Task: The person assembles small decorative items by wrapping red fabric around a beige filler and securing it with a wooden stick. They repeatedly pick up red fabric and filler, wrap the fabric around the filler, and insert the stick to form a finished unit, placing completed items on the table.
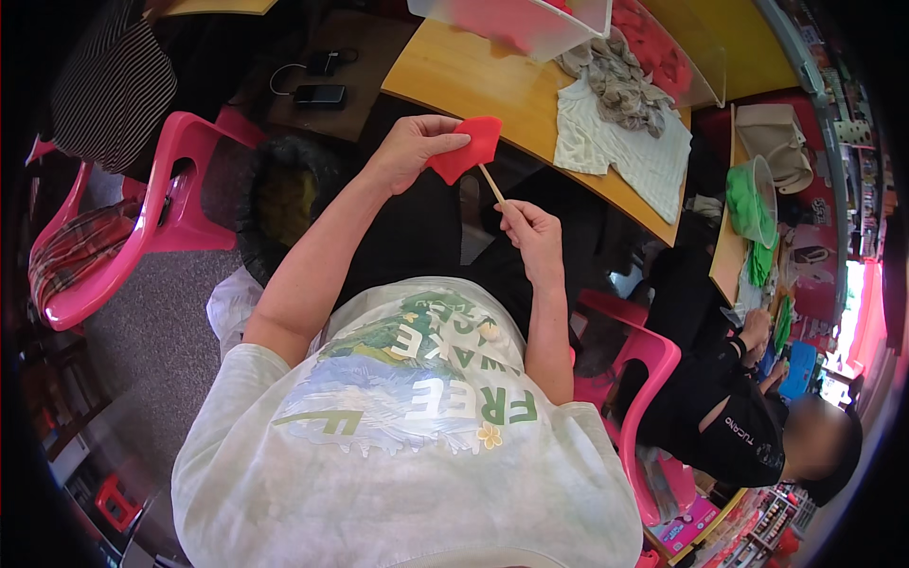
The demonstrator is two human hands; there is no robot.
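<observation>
A small red piece (473, 150), which looks like cloth, is pinched between the thumb and fingers of my left hand (414, 151). My right hand (532, 235) grips a thin wooden stick (490, 183) near its lower end. The stick's upper end meets the lower edge of the red piece; whether it goes inside or lies behind, I cannot tell. Both hands are held above my lap, in front of the table's near edge.
On the wooden table (454, 80) stand clear bins (530, 38) of red pieces, beside a white cloth garment (615, 142) and a grey-brown cloth (625, 85). A black-lined bin (270, 204) and pink chair (180, 208) are left. Another person (729, 417) works at right.
</observation>
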